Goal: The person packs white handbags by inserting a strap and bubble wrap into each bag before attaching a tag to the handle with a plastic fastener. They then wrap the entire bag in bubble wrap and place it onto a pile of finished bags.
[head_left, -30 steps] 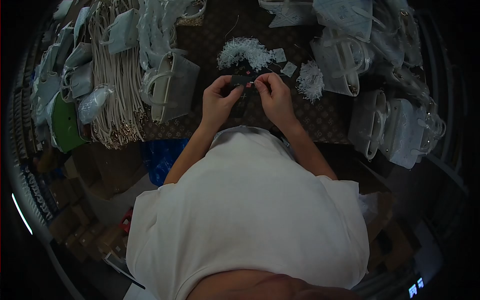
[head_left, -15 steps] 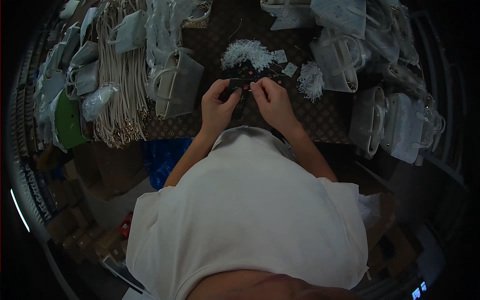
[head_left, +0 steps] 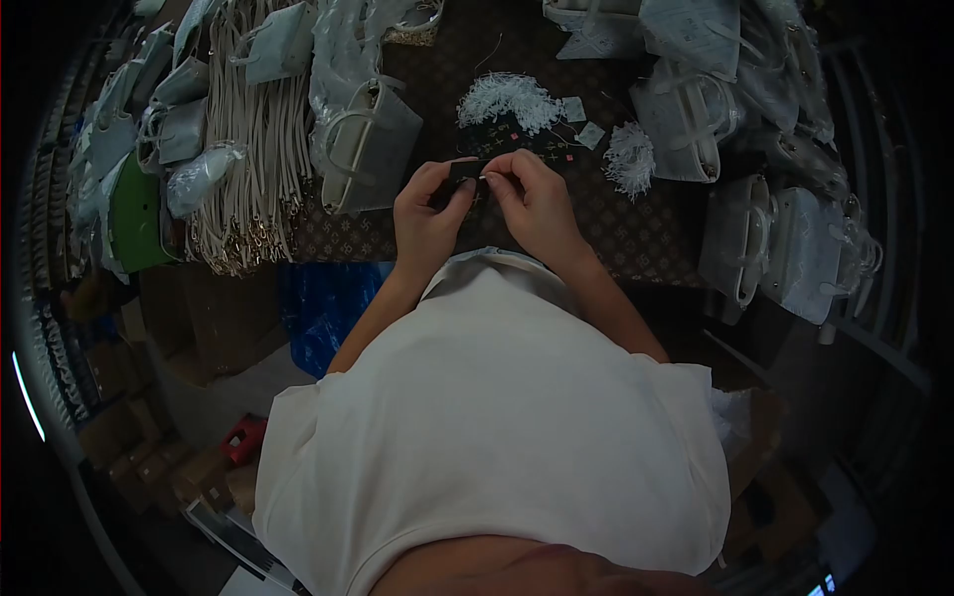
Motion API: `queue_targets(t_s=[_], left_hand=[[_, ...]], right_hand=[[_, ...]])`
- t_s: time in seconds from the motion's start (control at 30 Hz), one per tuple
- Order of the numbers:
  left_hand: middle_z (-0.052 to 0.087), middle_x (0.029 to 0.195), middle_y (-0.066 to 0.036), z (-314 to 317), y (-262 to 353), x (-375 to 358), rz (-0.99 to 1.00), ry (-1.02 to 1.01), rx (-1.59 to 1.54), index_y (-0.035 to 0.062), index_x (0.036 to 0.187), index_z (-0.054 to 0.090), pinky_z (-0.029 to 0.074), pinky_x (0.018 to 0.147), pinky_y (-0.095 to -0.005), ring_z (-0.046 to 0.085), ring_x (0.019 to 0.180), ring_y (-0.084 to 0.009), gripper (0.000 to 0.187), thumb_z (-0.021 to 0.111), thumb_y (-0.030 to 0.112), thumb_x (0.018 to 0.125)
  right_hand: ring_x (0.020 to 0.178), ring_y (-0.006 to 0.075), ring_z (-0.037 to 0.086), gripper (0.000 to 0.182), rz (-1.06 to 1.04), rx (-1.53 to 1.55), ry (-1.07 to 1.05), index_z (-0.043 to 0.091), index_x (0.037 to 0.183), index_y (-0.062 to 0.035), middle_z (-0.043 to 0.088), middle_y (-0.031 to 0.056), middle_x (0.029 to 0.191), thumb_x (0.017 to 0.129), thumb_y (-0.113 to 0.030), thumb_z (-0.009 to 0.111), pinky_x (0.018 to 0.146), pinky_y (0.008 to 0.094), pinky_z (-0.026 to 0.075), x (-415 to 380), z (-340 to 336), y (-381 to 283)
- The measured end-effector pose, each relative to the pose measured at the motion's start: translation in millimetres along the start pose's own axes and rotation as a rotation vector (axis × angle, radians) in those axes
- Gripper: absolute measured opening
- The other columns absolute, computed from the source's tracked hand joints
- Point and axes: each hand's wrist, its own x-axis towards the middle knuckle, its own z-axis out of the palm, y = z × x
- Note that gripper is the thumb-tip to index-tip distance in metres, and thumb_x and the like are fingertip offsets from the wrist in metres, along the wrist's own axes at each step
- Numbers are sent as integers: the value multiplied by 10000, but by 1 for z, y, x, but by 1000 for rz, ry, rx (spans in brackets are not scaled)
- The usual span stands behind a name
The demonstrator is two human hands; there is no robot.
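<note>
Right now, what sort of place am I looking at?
Probably a handbag workshop or packing bench: pale handbags lie in heaps, a bundle of straps lies beside them, and both hands pinch a small dark tag.

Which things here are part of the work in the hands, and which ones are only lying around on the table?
In hand:
- left hand and right hand, both pinching a small dark tag

Lying about:
- white string tufts
- dark cards with pink marks
- grey handbag
- bundle of pale straps
- wrapped bags
- patterned table
</note>
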Motion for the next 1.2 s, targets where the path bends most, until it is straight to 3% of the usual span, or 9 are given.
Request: queue_targets(t_s=[0.33, 0.57, 0.67, 0.73, 0.83, 0.9, 1.07, 1.13, 1.2], left_hand=[[574, 836, -29, -31, -6, -14, 7, 93, 23, -9, 956, 625, 407, 606, -184, 515, 706, -59, 184, 604, 7, 774], [580, 849, -38, -61, -15, -24, -62, 191, -103, -14, 953, 626, 417, 622, -186, 519, 715, -66, 187, 616, 13, 768], [581, 853, -37, -73, -6, -26, -6, 193, 21, -11, 991, 621, 416, 617, -186, 520, 710, -69, 219, 612, 20, 775], [582, 856, -37, -81, -4, -28, 44, 189, 140, -8, 1014, 617, 415, 612, -186, 520, 705, -70, 235, 606, 28, 782], [589, 860, -35, -96, -7, -29, 38, 105, 93, -9, 1059, 603, 414, 637, -188, 522, 724, -69, 253, 576, 36, 811], [588, 910, -45, -107, -11, -27, -309, 85, -675, -1, 1032, 615, 424, 684, -198, 534, 783, -81, 205, 548, 58, 846], [581, 969, -48, -117, -55, -36, -471, 72, -966, 32, 982, 614, 453, 754, -261, 550, 857, -121, 153, 550, 107, 865], [580, 971, -45, -116, -52, -36, -504, 77, -1062, 44, 970, 607, 462, 758, -281, 554, 863, -131, 142, 554, 128, 868], [584, 916, -30, -117, -47, -35, -609, 68, -1234, 54, 972, 581, 465, 742, -297, 554, 856, -128, 135, 555, 138, 869]], right_hand=[[585, 258, 536, 78, -269, -267, 76, 498, 785, -13, 513, 114, 719, 768, 7, 571, 499, 337, 427, 6, 47, -6], [579, 269, 527, 95, -215, -117, 17, 491, 790, -10, 502, 117, 711, 759, 23, 574, 496, 348, 423, 10, 81, -13], [551, 186, 501, 76, -258, -128, 11, 506, 800, 1, 497, 95, 704, 782, 24, 576, 480, 274, 403, 11, 95, -11], [579, 270, 524, 99, -312, -175, 13, 488, 783, -15, 497, 114, 703, 761, 24, 576, 493, 344, 419, 12, 103, -10], [580, 272, 518, 107, -364, -214, -26, 490, 785, -20, 492, 113, 695, 756, 28, 581, 491, 345, 417, 16, 107, -8], [568, 255, 515, 109, -367, -196, -53, 492, 786, -20, 488, 107, 687, 757, 22, 589, 491, 331, 417, 15, 111, -7], [536, 153, 501, 137, -232, -103, -130, 490, 806, -21, 496, 64, 663, 766, -8, 620, 500, 266, 418, 9, 127, -8], [597, 57, 458, 172, 47, 180, -131, 481, 839, -35, 479, -1, 693, 773, -12, 638, 513, 207, 381, 9, 131, -5], [610, 43, 448, 190, 111, 207, -185, 475, 849, -40, 478, -14, 693, 771, -24, 647, 519, 197, 375, 13, 131, -6]])
